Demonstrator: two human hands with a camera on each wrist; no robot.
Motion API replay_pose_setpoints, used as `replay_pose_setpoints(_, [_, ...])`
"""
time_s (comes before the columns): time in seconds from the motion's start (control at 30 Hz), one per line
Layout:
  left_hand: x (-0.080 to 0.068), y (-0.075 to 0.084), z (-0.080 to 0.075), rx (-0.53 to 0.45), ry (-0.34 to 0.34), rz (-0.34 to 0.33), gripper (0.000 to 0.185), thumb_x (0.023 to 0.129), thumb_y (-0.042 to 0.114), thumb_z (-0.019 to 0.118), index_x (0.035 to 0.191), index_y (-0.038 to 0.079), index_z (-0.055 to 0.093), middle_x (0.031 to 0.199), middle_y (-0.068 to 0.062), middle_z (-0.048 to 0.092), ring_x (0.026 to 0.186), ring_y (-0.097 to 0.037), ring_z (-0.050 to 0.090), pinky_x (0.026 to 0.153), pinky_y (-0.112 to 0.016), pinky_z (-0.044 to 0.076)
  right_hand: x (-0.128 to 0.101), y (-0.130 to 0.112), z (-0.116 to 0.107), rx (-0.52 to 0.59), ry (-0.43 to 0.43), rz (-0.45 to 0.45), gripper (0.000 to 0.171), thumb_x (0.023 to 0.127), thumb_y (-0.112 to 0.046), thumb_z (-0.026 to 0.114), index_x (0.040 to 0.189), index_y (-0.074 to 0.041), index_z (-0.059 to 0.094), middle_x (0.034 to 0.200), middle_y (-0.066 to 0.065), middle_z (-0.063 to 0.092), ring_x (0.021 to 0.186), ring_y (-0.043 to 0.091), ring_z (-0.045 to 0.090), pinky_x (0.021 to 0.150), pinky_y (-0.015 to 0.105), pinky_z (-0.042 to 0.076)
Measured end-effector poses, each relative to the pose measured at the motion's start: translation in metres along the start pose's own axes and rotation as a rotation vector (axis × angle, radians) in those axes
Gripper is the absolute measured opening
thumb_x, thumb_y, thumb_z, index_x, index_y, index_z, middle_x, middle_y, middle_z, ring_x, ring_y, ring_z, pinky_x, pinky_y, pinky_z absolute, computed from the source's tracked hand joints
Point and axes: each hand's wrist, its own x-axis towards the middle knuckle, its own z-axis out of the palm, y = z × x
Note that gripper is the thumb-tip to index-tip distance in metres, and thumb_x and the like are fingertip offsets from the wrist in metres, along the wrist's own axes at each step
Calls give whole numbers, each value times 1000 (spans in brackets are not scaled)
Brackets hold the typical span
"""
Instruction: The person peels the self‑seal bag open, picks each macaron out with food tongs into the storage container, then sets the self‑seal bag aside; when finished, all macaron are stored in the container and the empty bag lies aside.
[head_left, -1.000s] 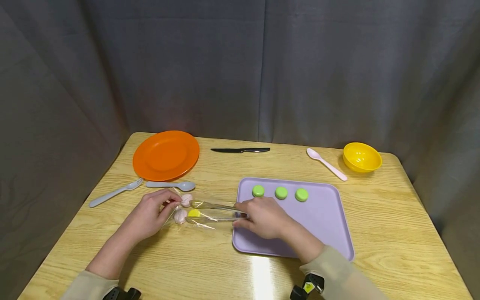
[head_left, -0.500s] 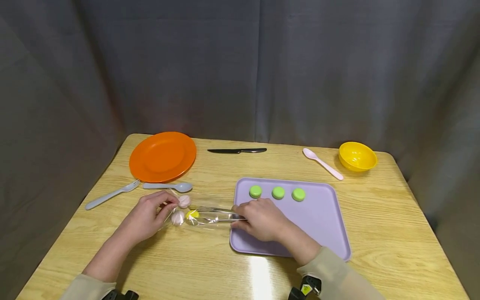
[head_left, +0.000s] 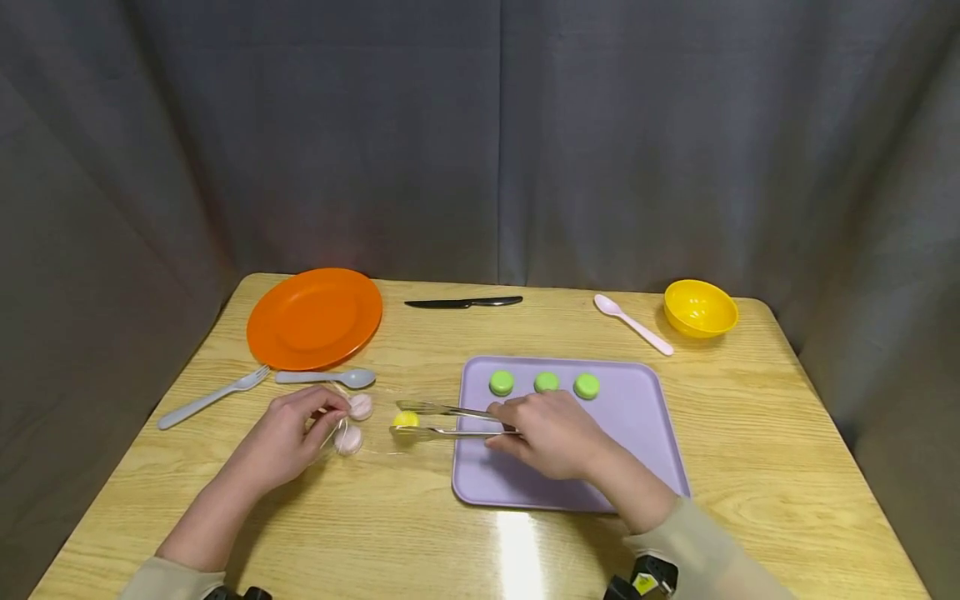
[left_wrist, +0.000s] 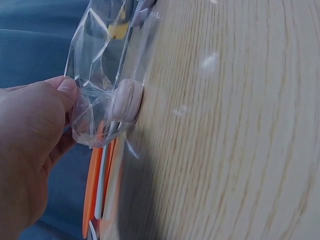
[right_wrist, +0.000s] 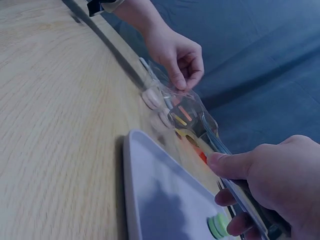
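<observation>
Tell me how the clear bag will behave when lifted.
Likely floppy: the clear bag creases near the pinching left hand. It may feel slippery, given its glossy shine, and probably would sag under the pale macarons inside.

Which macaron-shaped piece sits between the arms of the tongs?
The yellow piece, the only one between the arms of the tongs in the head view; two pale pink pieces lie by the left hand, three green pieces on the purple tray.
</observation>
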Motion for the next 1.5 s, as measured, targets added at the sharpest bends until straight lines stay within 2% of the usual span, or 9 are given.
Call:
replay_pose_setpoints(0.47, [-1,-2,0,20,11,4,18,95,-3,77,103,13,74,100,5,72,80,-6,61,69,-28,56,-42,18,-21,-37,39,94,22,99,-37,78,111,-19,74,87,-12,68,62,6,51,53,36,45])
replay_pose_setpoints(0.57, [-1,-2,0,19,14,6,19,94,-4,78,103,12,74,100,5,72,81,-7,62,69,-29,57,-51,21,-25,-44,46,109,21,99,-38,77,109,-19,74,86,-13,68,61,6,49,54,34,44])
replay_pose_setpoints(0.73, [-1,-1,0,17,14,6,20,93,-5,78,103,12,74,99,4,73,81,-7,62,70,-29,57,-66,27,-29,-37,58,151,17,97,-38,80,96,-26,67,75,-23,56,61,4,48,56,33,43])
replay_pose_setpoints(1.07, [0,-1,-1,29,20,13,19,93,-4,79,102,11,74,99,7,71,79,-7,60,69,-28,56,-90,39,-30,-33,68,200,29,96,-36,81,83,-32,56,70,-24,49,59,4,45,51,27,37])
replay_pose_setpoints(1.23, [-1,-1,-2,39,14,-2,18,94,-2,79,102,13,74,99,8,72,79,-7,61,69,-30,57,-96,42,-27,-27,54,212,24,96,-37,81,87,-31,60,70,-23,48,59,4,43,50,27,35])
replay_pose_setpoints(1.5, [1,1,-3,72,-5,-14,18,94,1,80,102,16,74,99,9,73,80,-6,61,70,-32,57,-99,43,-19,-27,22,225,18,97,-42,79,96,-28,67,73,-24,51,63,4,47,55,29,40])
